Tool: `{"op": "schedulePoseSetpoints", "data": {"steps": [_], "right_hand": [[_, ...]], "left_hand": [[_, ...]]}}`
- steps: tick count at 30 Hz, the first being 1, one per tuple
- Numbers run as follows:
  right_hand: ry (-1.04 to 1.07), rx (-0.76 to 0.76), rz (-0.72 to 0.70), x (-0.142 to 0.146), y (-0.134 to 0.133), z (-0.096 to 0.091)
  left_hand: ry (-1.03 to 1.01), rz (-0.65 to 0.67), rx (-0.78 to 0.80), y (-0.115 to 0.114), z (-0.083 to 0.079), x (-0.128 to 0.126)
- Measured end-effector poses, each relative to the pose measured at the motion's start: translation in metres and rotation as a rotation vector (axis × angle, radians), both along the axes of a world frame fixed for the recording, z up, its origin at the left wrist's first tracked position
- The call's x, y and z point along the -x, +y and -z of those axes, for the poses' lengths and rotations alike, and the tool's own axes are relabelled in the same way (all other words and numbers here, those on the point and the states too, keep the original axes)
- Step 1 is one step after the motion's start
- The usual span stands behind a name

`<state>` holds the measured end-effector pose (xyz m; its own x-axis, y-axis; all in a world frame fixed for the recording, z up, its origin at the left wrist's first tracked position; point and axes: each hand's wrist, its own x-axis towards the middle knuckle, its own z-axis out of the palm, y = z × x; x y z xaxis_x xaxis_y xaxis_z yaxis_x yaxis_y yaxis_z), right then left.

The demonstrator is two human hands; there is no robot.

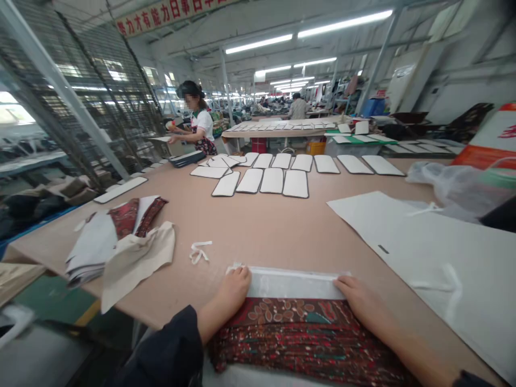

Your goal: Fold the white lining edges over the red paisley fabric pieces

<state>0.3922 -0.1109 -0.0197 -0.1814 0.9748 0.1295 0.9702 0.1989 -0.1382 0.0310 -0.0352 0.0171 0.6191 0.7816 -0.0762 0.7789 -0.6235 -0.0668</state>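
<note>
Dark red patterned fabric [298, 336], gathered in folds, lies at bottom center with a white strip [294, 283] along its upper edge. The left hand [237, 285] has bent fingers together over the strip's left end, and the right hand [357, 293] touches its right end; whether either pinches, I cannot tell. On the table [258, 231] beyond lie a white scrap [205, 244] left of center, a white sheet [419, 252] at right and dark-edged white panels [295, 183] across the upper middle.
</note>
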Motion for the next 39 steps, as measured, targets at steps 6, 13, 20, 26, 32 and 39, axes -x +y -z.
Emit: {"op": "schedulePoseSetpoints", "data": {"steps": [6, 13, 20, 26, 32, 39], "right_hand": [[-0.005, -0.063, -0.047, -0.008, 0.004, 0.006], [0.014, -0.032, -0.059, -0.027, 0.013, 0.011], [-0.085, -0.137, -0.096, -0.026, -0.001, 0.023], [-0.122, -0.243, -0.065, -0.027, -0.005, 0.039], [-0.146, -0.165, -0.096, -0.021, 0.002, 0.015], [-0.152, 0.075, -0.055, 0.001, 0.010, -0.028]], "left_hand": [[-0.039, -0.071, -0.025, -0.006, 0.005, 0.013], [-0.078, -0.063, -0.002, -0.004, 0.009, 0.012], [-0.140, -0.077, 0.002, -0.003, 0.010, 0.016], [-0.153, -0.115, -0.055, -0.004, 0.018, 0.020], [-0.124, -0.097, -0.023, 0.005, 0.011, 0.016], [-0.005, -0.030, 0.008, 0.011, -0.010, 0.006]]}}
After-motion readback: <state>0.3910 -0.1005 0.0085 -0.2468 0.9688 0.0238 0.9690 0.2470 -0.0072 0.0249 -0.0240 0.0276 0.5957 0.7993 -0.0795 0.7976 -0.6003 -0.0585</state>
